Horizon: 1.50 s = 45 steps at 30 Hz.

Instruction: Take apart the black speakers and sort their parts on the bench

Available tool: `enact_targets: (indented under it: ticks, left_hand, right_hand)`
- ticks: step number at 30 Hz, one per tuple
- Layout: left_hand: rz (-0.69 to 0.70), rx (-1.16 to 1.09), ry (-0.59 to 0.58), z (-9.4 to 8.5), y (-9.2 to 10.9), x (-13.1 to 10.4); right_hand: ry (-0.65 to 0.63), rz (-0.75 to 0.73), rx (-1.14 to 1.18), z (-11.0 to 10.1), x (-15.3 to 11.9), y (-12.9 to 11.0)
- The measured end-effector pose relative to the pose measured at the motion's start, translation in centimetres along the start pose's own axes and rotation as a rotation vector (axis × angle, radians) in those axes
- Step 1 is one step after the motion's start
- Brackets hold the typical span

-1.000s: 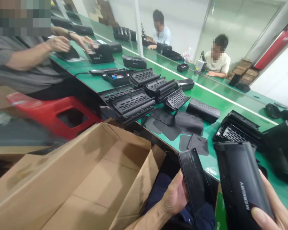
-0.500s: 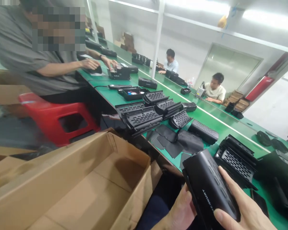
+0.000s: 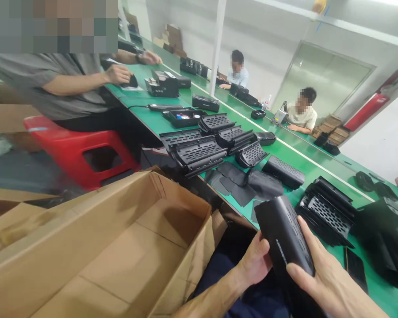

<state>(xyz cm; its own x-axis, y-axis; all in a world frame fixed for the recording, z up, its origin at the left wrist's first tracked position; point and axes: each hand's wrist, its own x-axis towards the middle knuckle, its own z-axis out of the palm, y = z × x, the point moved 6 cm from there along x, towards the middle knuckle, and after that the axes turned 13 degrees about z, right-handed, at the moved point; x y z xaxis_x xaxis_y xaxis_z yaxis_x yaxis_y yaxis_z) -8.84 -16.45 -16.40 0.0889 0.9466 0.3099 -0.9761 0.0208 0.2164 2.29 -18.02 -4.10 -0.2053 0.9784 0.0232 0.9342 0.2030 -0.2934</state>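
Note:
A black plastic housing (image 3: 281, 234) with slots along its top and pale lettering on its side is held tilted over my lap. My left hand (image 3: 257, 260) grips its left edge, thumb upward and the other fingers partly hidden beneath. Across its right side lies my right hand (image 3: 313, 260), thumb on the lettered face and fingers over the slotted part. Just beyond, on the green table, are thin black sheets (image 3: 248, 183) and a slotted black shell (image 3: 328, 214) with its hollow side up. Another black housing (image 3: 283, 171) lies slotted side up.
A large cardboard box (image 3: 146, 238) stands left of my lap. Several hollow black shells (image 3: 199, 152) lie along the table (image 3: 248, 128) edge. A co-worker (image 3: 76, 88) sits by a red stool (image 3: 86, 150) at left. A dark phone-like slab (image 3: 356, 267) lies at right.
The housing and both my hands have shifted slightly upward, and my left forearm shows more. At left, the co-worker's farther hand has come off the black boxy device.

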Motion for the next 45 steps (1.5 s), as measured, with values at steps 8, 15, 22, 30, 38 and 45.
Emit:
enact_targets:
  ticks: [8, 15, 22, 30, 38, 45]
  left_hand:
    - [-0.005, 0.119, 0.077, -1.2, 1.4, 2.4]
    - [0.131, 0.191, 0.048, -0.8, 2.9, 4.1]
    - [-0.004, 0.253, -0.078, 0.9, 2.5, 5.5]
    - [0.046, 0.762, -0.424, 2.2, 10.2, 9.9]
    - [0.013, 0.797, -0.533, 4.5, 9.8, 10.8]
    - [-0.051, 0.865, -0.536, 5.1, 9.3, 10.3]
  right_hand:
    - [-0.052, 0.087, 0.275, -1.8, -0.6, 0.0]
    - [0.526, 0.169, 0.51, 4.1, -4.4, 2.2]
    - [0.705, 0.114, 0.54, 2.8, -3.9, 2.8]
    - [0.532, 0.127, 0.571, 0.0, -4.9, 5.1]
    - [0.483, 0.026, 0.55, -1.8, -4.1, 6.4]
    - [0.444, 0.013, 0.574, -1.7, -3.3, 7.7]
